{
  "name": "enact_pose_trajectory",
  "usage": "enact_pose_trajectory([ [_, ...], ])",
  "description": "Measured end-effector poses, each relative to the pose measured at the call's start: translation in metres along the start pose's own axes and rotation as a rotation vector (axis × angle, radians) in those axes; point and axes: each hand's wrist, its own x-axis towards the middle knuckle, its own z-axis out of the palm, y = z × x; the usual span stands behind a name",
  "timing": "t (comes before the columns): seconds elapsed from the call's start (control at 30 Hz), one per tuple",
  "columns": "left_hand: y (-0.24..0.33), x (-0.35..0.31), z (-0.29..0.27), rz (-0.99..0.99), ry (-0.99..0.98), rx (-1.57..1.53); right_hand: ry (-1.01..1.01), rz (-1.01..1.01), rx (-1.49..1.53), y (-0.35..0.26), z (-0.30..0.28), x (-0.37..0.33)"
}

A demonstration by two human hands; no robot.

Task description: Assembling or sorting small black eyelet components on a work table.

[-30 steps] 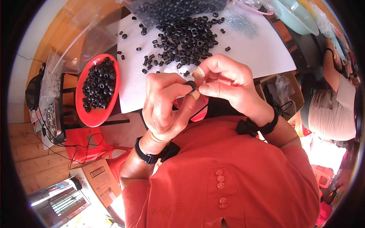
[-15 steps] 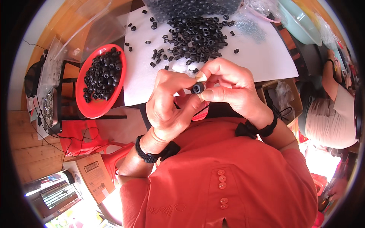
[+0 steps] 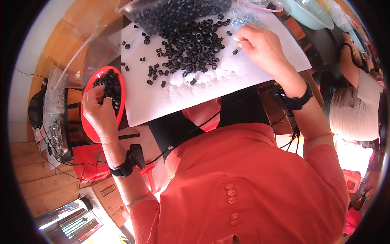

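My left hand (image 3: 98, 112) is over the red oval plate (image 3: 84, 124), its thumb and forefinger apart at the near side of a heap of small black round plastic parts (image 3: 115, 87). No part shows between those fingers. Across the white foam-covered table, my right hand (image 3: 260, 44) has its fingertips pinched together beside a pile of thin silvery pieces, seemingly small springs (image 3: 243, 18). Whatever the pinch holds is too small to make out. Pale covers sit on some fingertips. Between my hands lies a large pile of loose black plastic parts (image 3: 191, 44).
A clear plastic bin (image 3: 140, 20) of black parts stands at the far edge of the white sheet (image 3: 178, 97). A pale green basin (image 3: 310, 16) is at far right. Another person's arm (image 3: 350, 61) shows at right. A cardboard box (image 3: 107, 199) and cables are lower left.
Both hands were together at the near edge around a black ringed part. They have separated: the left went to the red plate, the right forward to the silvery pile. That part no longer shows.
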Motion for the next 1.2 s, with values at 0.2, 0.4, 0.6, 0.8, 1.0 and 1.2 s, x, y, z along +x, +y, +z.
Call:
enact_pose_trajectory([
  [0.2, 0.053, -0.006, 0.021, 0.265, 0.044, -0.105, -0.068, 0.063, -0.087, 0.011, 0.003, 0.004],
  [0.4, 0.125, 0.003, 0.078, 0.431, -0.330, -0.383, -0.208, 0.234, 0.051, 0.015, -0.018, 0.018],
  [0.6, 0.150, 0.017, 0.124, 0.638, -0.423, -0.089, -0.253, 0.210, 0.043, 0.017, -0.014, 0.022],
  [0.8, 0.157, 0.020, 0.133, 0.708, -0.384, 0.015, -0.245, -0.025, -0.143, 0.009, -0.001, 0.020],
  [1.0, 0.150, 0.020, 0.130, 0.748, -0.346, -0.071, -0.262, -0.136, -0.271, -0.002, -0.001, 0.016],
  [1.2, 0.154, -0.005, 0.074, -0.098, -0.673, -0.829, -0.291, -0.195, -0.184, 0.001, -0.005, 0.016],
])
